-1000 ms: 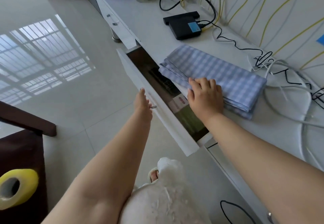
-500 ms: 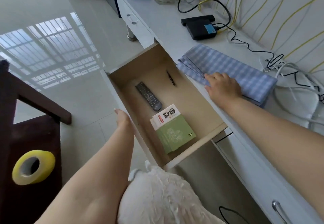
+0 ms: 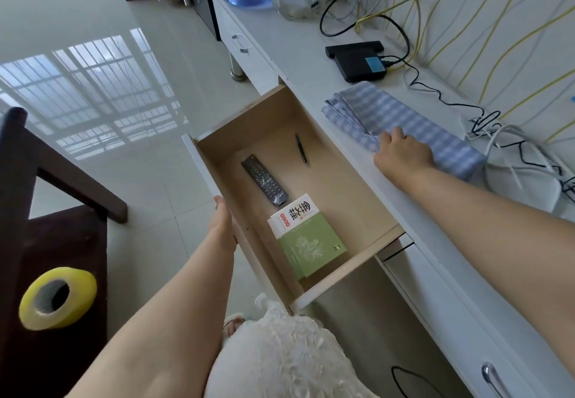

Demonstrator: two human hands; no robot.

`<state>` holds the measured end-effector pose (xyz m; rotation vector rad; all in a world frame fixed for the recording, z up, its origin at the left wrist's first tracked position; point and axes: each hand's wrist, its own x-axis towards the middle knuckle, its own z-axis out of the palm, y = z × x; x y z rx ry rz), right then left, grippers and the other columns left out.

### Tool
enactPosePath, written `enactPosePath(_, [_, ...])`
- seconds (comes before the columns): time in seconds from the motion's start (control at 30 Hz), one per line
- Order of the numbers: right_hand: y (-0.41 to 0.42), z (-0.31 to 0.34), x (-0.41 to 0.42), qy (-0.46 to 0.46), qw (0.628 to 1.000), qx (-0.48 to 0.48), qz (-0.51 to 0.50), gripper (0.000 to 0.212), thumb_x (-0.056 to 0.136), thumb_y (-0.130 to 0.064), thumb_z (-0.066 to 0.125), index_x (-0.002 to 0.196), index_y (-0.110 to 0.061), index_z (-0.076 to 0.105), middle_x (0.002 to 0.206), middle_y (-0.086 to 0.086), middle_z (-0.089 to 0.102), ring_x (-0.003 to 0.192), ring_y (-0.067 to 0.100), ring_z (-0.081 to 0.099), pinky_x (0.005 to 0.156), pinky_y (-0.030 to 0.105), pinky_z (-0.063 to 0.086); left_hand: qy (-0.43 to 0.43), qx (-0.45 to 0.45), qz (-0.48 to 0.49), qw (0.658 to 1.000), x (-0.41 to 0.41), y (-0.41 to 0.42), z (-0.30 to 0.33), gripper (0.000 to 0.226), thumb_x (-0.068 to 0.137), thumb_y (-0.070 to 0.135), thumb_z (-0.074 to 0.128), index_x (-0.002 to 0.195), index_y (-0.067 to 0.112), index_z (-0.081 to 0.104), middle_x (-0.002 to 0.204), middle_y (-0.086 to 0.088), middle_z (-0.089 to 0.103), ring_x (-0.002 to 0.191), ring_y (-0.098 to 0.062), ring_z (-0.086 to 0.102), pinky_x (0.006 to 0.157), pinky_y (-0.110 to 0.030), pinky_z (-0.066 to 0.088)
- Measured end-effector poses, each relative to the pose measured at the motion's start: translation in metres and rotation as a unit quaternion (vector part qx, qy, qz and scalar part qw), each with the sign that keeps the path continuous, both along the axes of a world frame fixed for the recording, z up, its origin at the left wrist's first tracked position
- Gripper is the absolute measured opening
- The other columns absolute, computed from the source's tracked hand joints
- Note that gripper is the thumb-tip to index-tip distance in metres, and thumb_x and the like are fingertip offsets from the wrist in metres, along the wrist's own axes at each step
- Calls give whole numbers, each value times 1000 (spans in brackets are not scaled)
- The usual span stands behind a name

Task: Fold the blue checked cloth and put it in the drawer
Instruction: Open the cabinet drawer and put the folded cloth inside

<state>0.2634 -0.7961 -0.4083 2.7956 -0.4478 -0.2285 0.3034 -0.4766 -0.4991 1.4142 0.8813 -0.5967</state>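
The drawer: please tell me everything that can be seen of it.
The drawer is pulled far out of the white cabinet, fully open. Its front is white; its walls and floor look like pale bare wood. Inside lie a black remote, a dark pen and green-and-white books, with bare floor on the cabinet side. The left hand holds the front. The folded cloth is not in it yet.

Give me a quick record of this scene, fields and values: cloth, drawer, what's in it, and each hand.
cloth: blue checked cloth, folded, lying on the white cabinet top
drawer: drawer pulled open
contents: remote, pen, green book
left hand: left hand at the drawer front, grip hidden
right hand: right hand holds the cloth's near edge
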Motion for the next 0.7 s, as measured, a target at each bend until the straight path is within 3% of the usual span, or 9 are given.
enactPosePath(0.07, [2, 7, 2, 24, 999, -16, 33, 34, 94, -2, 39, 126, 8, 37, 124, 23, 44, 88, 32, 63, 48, 30, 33, 4, -8, 2, 1000, 1, 1, -2, 71, 88, 73, 30, 136, 24, 47, 129, -3, 61, 116, -24, 58, 101, -36, 46])
enactPosePath(0.13, [12, 14, 6, 22, 998, -4, 67, 31, 91, 4, 40, 122, 9, 40, 119, 24, 46, 85, 34, 63, 52, 33, 35, -3, -2, -5, 1000, 1, 0, -1, 73, 88, 73, 28, 138, 23, 45, 133, -5, 57, 120, -26, 56, 103, -38, 45])
enactPosePath(0.2, [34, 19, 9, -16, 993, 40, 110, 24, 96, -4, 39, 117, 6, 45, 117, 24, 50, 88, 37, 62, 56, 36, 36, 1, -6, 3, 1000, 3, 0, -2, 79, 86, 75, 24, 140, 21, 43, 138, -7, 53, 127, -28, 51, 108, -42, 41])
enactPosePath(0.3, [79, 34, 9, -45, 979, 93, 177, 31, 100, -20, 35, 118, 1, 48, 120, 22, 52, 95, 42, 60, 64, 40, 37, 30, 19, 37, 999, 9, 4, -8, 93, 78, 82, 19, 142, 18, 39, 141, -8, 50, 129, -32, 48, 110, -47, 37])
enactPosePath(0.4, [123, 51, 11, -43, 962, 165, 211, 34, 99, -24, 37, 124, -3, 47, 126, 18, 50, 99, 42, 58, 67, 37, 31, 46, 11, 50, 998, 10, 5, -8, 102, 72, 86, 17, 147, 18, 30, 150, -9, 39, 135, -37, 38, 114, -52, 29])
enactPosePath(0.47, [140, 49, 14, -43, 953, 222, 200, 29, 98, -23, 38, 115, -3, 50, 120, 16, 50, 96, 42, 58, 69, 38, 36, 51, 12, 55, 997, 6, 5, 0, 97, 77, 83, 18, 147, 17, 30, 149, -10, 39, 135, -37, 39, 113, -51, 30])
enactPosePath(0.53, [147, 38, 18, -26, 948, 257, 185, 24, 97, -21, 39, 106, -3, 52, 115, 16, 51, 94, 41, 58, 70, 38, 38, 39, 10, 63, 997, 2, 7, 4, 93, 81, 81, 20, 145, 16, 33, 145, -10, 46, 126, -34, 48, 109, -47, 38])
enactPosePath(0.6, [149, 29, 24, -8, 947, 271, 175, 22, 96, -19, 40, 103, -3, 53, 112, 15, 53, 94, 41, 58, 69, 36, 37, 27, 3, 60, 998, 0, 9, 0, 91, 80, 82, 22, 141, 16, 38, 137, -10, 53, 105, -31, 56, 100, -43, 47])
enactPosePath(0.7, [151, 25, 32, -2, 943, 285, 173, 21, 93, -17, 40, 102, -4, 55, 110, 14, 55, 93, 39, 58, 71, 37, 40, 14, 6, 62, 998, 2, 12, -6, 89, 80, 81, 23, 137, 16, 43, 128, -10, 57, 89, -29, 56, 94, -43, 52])
